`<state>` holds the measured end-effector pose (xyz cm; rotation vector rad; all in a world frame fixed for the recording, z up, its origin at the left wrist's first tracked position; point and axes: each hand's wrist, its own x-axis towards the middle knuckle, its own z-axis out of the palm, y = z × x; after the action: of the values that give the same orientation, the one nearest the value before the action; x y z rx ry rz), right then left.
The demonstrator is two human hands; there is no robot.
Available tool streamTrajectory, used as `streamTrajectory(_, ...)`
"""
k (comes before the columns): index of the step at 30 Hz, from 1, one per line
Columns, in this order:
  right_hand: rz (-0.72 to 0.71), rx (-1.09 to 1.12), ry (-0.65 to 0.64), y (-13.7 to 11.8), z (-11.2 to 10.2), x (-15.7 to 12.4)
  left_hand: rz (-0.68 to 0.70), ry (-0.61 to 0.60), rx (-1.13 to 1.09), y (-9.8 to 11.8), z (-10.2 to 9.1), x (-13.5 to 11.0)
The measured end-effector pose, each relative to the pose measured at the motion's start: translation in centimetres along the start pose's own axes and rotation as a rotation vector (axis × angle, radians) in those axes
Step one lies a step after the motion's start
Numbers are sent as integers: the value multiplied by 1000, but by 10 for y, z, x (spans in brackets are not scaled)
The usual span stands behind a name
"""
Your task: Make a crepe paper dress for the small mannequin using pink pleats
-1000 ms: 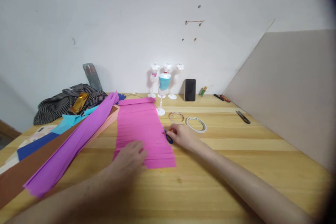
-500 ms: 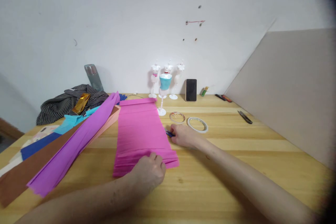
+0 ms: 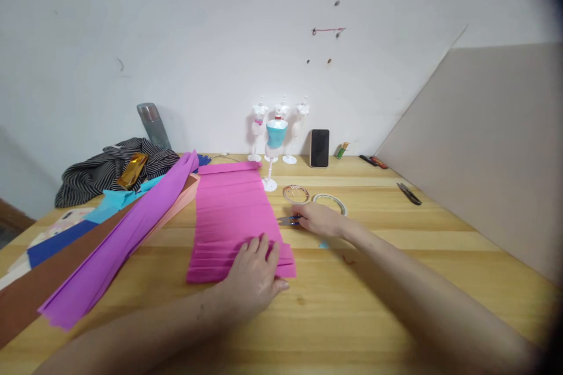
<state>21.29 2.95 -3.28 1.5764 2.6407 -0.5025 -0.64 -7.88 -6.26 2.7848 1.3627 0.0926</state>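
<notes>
The left hand (image 3: 253, 272) lies flat, fingers spread, on the near end of a pink crepe paper sheet (image 3: 233, 211) that runs lengthwise down the middle of the desk (image 3: 396, 281); its grip is released, pressing rather than grasping. That near end looks gathered into several narrow pleats stacked under the palm, while the rest of the sheet, up to its far edge near the wall, lies flat with only faint creases, so by the look of it the folding has only begun and most of the length is left. The right hand (image 3: 323, 220) rests just off the sheet's right edge, its fingers clenched around a small pair of scissors (image 3: 288, 220) whose blades point toward the paper; no cut in the sheet is visible. Just beyond that hand lie a ring of tape (image 3: 329, 202) and a small round dish (image 3: 295, 193). To the left, a purple paper strip (image 3: 127, 240) lies diagonally over brown and blue sheets, well apart from the hands. Small dress forms (image 3: 276, 135) and a phone (image 3: 319, 147) stand by the wall.
</notes>
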Motion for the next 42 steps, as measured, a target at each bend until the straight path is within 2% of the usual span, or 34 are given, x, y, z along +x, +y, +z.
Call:
streamTrajectory(4, -41, -113, 23, -7, -1, -4, 39, -49, 42, 0, -9, 6)
streamTrajectory(7, -58, -96, 5, -9, -1, -3, 130, -105, 184, -1, -14, 10)
streamTrajectory(12, -145, 38, -15, -4, -1, 1, 205, -35, 340, 1, -8, 9)
streamTrajectory(15, -159, 58, -33, -3, -3, 3, 190, -36, 343, 4, 1, 6)
streamTrajectory(19, -111, 64, -83, -7, -7, 5, 165, 21, 337, 5, 11, 2)
streamTrajectory(26, -61, 74, -124, -16, -9, 12, 42, 53, 146, 1, 24, 1)
streamTrajectory(33, -52, 110, -182, -21, -9, 17, -39, 29, 45, -1, 27, 1)
streamTrajectory(37, -35, 182, -251, -24, -10, 21, -43, 36, 36, -1, 27, 1)
streamTrajectory(42, -19, 233, -279, -29, -15, 20, -42, 35, 44, -2, 29, 1)
